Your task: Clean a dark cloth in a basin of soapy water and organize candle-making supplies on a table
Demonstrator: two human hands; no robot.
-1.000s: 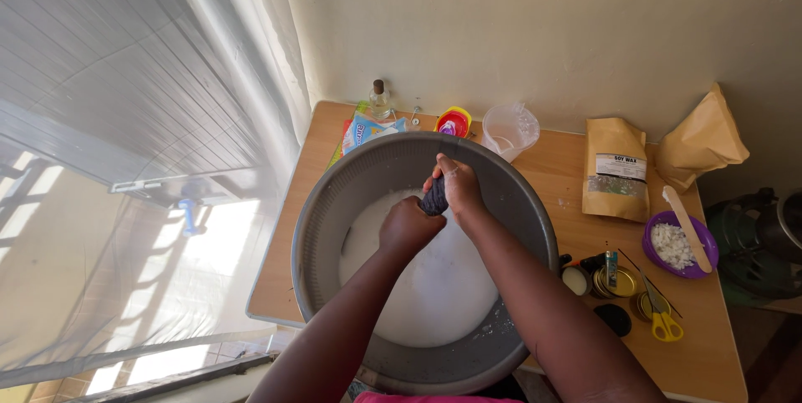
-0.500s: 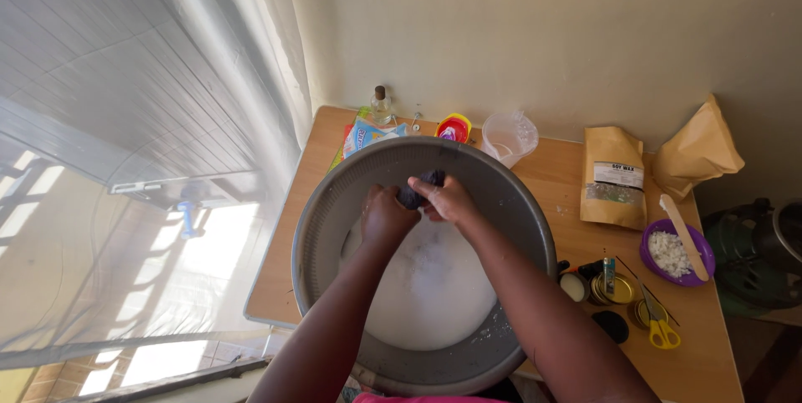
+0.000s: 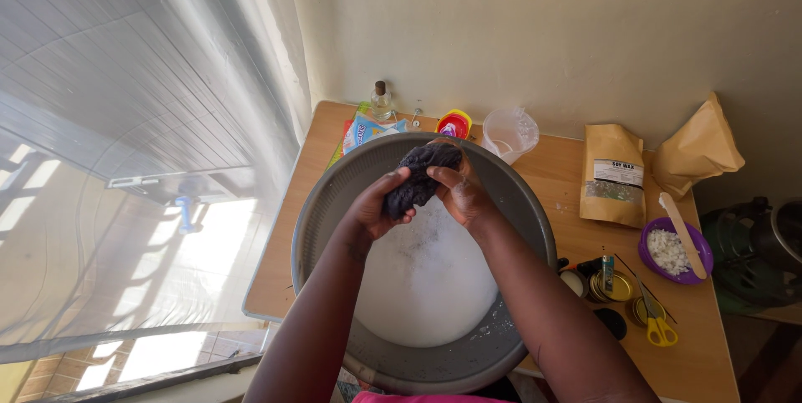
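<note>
Both my left hand (image 3: 373,209) and right hand (image 3: 458,190) clench a dark wet cloth (image 3: 419,176) between them, above the sudsy grey basin (image 3: 535,228).

Two bare forearms, no sleeves, no rings or watch seen, pink garment edge (image 3: 418,397) at btm.

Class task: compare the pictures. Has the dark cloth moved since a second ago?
Yes. The dark cloth has risen out of the suds toward the far rim of the grey basin, nearer the wall.
</note>
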